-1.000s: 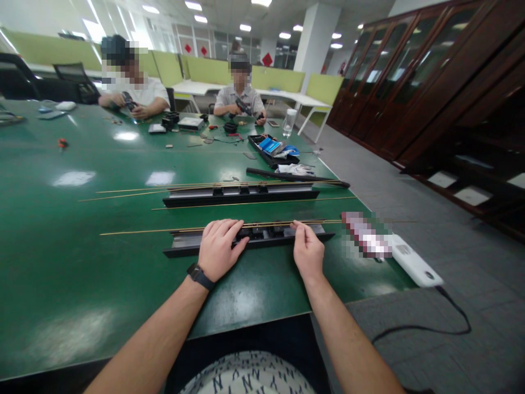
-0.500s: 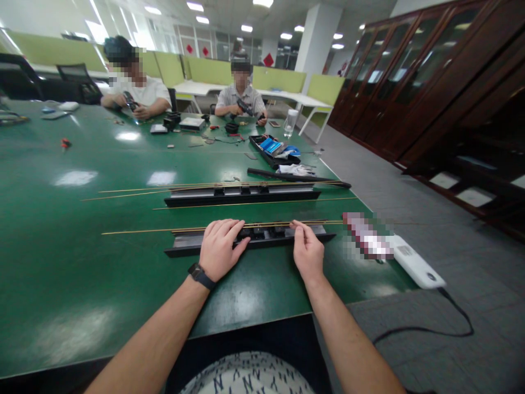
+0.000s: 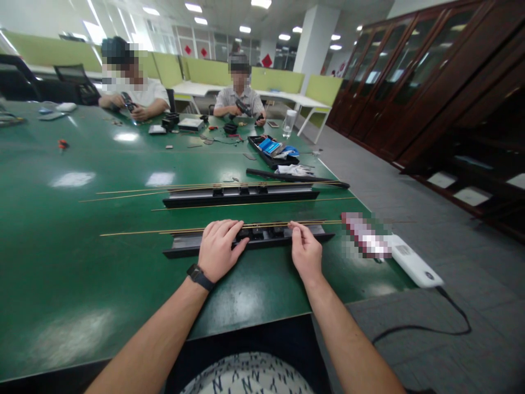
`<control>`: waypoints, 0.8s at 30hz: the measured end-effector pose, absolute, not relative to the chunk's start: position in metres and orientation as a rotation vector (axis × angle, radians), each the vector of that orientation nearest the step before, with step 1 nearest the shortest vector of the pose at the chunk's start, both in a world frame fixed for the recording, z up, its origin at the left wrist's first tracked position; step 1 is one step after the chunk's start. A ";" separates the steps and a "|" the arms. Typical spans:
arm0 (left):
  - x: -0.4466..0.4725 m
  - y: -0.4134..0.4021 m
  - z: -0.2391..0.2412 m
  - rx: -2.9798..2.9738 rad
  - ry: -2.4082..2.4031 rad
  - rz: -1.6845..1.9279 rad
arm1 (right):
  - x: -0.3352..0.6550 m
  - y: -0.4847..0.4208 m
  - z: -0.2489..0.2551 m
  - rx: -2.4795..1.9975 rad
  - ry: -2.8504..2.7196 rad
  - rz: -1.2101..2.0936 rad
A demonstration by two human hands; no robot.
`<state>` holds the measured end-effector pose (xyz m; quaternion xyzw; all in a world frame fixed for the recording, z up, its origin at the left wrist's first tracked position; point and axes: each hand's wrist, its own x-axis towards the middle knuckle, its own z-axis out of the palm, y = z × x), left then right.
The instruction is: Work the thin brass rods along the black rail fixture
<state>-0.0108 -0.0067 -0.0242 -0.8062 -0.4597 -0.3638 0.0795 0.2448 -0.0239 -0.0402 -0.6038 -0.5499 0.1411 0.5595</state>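
Observation:
In front of me lies a long black channel (image 3: 188, 241) with a silvery inside and dark blocks in its middle. Thin gold-coloured rods (image 3: 135, 233) run along its far side and stick out past both ends. My left hand (image 3: 219, 246) spans the channel left of its middle, fingers laid over the rods and far edge, thumb on the near side. Farther right, my right hand (image 3: 307, 251) is closed, thumb and forefinger pinching at a gold-coloured rod; the exact contact is partly hidden by the fingers.
Beyond lies a second black channel (image 3: 192, 200) with rods. Farther back are a black bar (image 3: 266, 174), white gloves (image 3: 293, 170) and a black tray (image 3: 256, 143) of blue items. A white device (image 3: 414, 262) with a cord sits at the right edge. Two people (image 3: 240, 101) sit opposite, hands occupied.
Both hands keep the same places on the channel and rods. The whole view has shifted very slightly; nothing else has visibly moved.

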 end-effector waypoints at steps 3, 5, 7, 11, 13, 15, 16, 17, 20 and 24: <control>-0.011 -0.007 -0.024 -2.414 -1.373 -1.091 | 0.247 -0.023 -0.041 -1.460 -1.215 0.290; -0.011 -0.007 -0.024 -2.416 -1.372 -1.084 | 0.248 -0.022 -0.041 -1.477 -1.187 0.278; -0.011 -0.007 -0.024 -2.416 -1.375 -1.074 | 0.248 -0.022 -0.042 -1.458 -1.224 0.294; -0.011 -0.008 -0.024 -2.421 -1.381 -1.069 | 0.245 -0.023 -0.043 -1.395 -1.358 0.351; -0.011 -0.008 -0.024 -2.424 -1.381 -1.076 | 0.243 -0.024 -0.043 -1.399 -1.357 0.358; -0.011 -0.007 -0.025 -2.425 -1.382 -1.082 | 0.244 -0.024 -0.042 -1.424 -1.301 0.342; -0.011 -0.007 -0.025 -2.424 -1.384 -1.083 | 0.244 -0.023 -0.042 -1.439 -1.263 0.327; -0.012 -0.007 -0.025 -2.424 -1.385 -1.084 | 0.245 -0.023 -0.041 -1.455 -1.225 0.311; -0.011 -0.007 -0.025 -2.423 -1.385 -1.083 | 0.247 -0.022 -0.041 -1.476 -1.175 0.277; -0.011 -0.007 -0.024 -2.423 -1.385 -1.083 | 0.246 -0.023 -0.041 -1.407 -1.305 0.328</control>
